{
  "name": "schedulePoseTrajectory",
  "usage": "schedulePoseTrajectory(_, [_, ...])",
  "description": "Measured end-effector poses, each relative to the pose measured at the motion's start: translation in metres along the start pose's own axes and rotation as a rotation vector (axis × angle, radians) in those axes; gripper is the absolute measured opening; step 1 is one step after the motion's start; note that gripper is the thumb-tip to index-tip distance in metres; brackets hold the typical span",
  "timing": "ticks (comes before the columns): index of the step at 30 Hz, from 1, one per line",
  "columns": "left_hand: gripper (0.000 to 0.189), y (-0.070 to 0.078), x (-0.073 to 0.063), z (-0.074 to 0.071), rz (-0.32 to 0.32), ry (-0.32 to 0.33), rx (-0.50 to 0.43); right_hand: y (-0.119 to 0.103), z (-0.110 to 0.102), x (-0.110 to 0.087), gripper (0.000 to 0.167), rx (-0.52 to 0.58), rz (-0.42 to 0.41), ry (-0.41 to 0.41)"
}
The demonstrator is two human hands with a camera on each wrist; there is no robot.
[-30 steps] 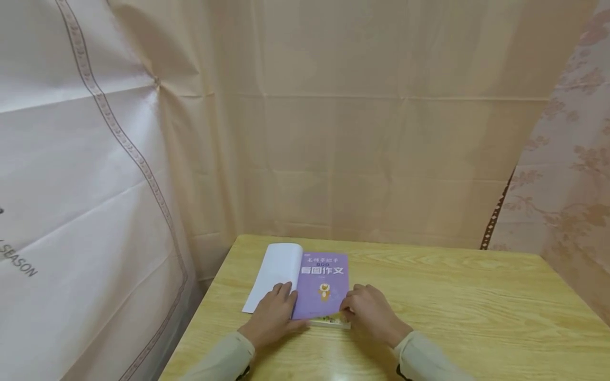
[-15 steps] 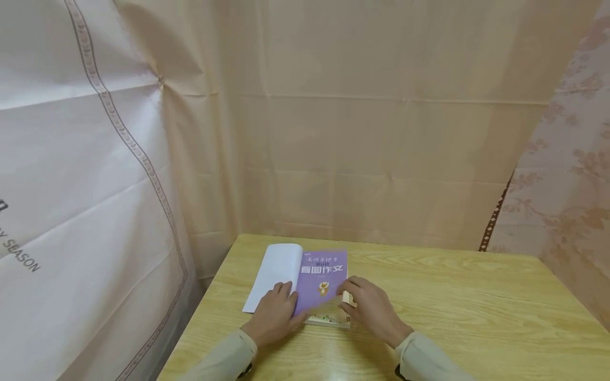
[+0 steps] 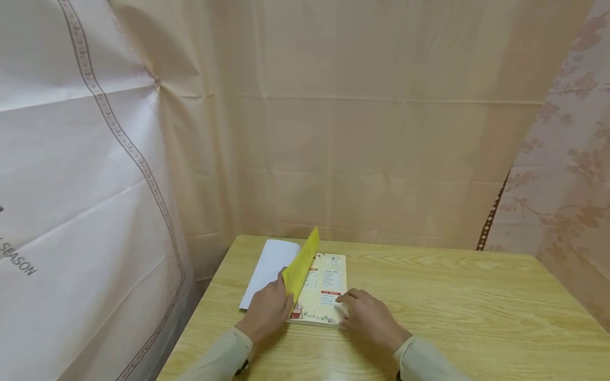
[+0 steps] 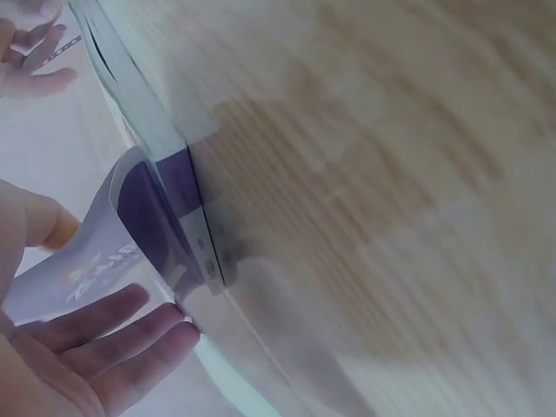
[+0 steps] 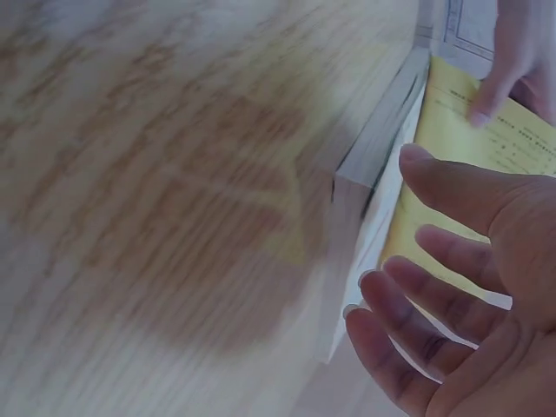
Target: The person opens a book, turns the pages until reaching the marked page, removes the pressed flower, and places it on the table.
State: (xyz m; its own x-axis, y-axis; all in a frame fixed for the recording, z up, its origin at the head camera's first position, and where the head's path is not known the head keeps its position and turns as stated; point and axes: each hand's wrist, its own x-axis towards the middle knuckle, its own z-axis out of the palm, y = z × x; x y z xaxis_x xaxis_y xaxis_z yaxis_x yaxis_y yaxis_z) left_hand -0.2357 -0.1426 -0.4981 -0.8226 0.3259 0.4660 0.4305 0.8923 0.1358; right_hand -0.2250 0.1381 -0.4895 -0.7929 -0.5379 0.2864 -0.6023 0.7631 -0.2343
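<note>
A paperback book [image 3: 329, 309] lies spread on the table, with a cream contents page [image 3: 329, 280] facing up on its right side. One leaf [image 3: 301, 264] stands raised near the spine, yellow on one face and purple on the other [image 4: 91, 248]. My left hand [image 3: 269, 307] holds this leaf, thumb on the yellow face and fingers along the purple one. At the book's lower right edge is my right hand [image 3: 371, 317], its fingers loosely bent and spread, gripping nothing. The white inner side of the cover [image 3: 268, 270] lies folded out to the left.
The wood-grain table [image 3: 452, 307] extends to the right of the book. A beige curtain [image 3: 357, 132] hangs behind it, with a white printed cloth [image 3: 95, 211] at the left and a floral cloth [image 3: 572, 185] at the right.
The purple leaf, flat and then lifted at its right corner by my right hand, has swung leftward to stand upright. My left hand now holds it; my right hand has let go.
</note>
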Motion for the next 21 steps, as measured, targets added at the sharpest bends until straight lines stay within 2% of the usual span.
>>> schedulePoseTrajectory(7, [0.080,-0.004,0.000,-0.002,-0.048,0.082,-0.043,0.000,0.005,0.001,0.035,-0.016,-0.004,-0.030])
schedulePoseTrajectory(12, [0.086,-0.008,0.001,-0.001,-0.031,0.162,-0.047,0.001,0.005,0.002,0.031,-0.025,-0.021,-0.037])
schedulePoseTrajectory(14, [0.081,-0.009,0.002,-0.002,-0.021,0.183,-0.022,0.001,0.006,0.002,0.029,-0.018,-0.021,-0.041])
schedulePoseTrajectory(17, [0.063,-0.011,0.003,-0.003,-0.006,0.188,0.014,0.001,0.006,0.003,0.025,-0.001,-0.023,-0.048])
schedulePoseTrajectory(21, [0.044,-0.015,0.002,-0.003,0.063,0.170,0.088,0.002,0.006,0.003,0.022,0.013,-0.031,-0.051])
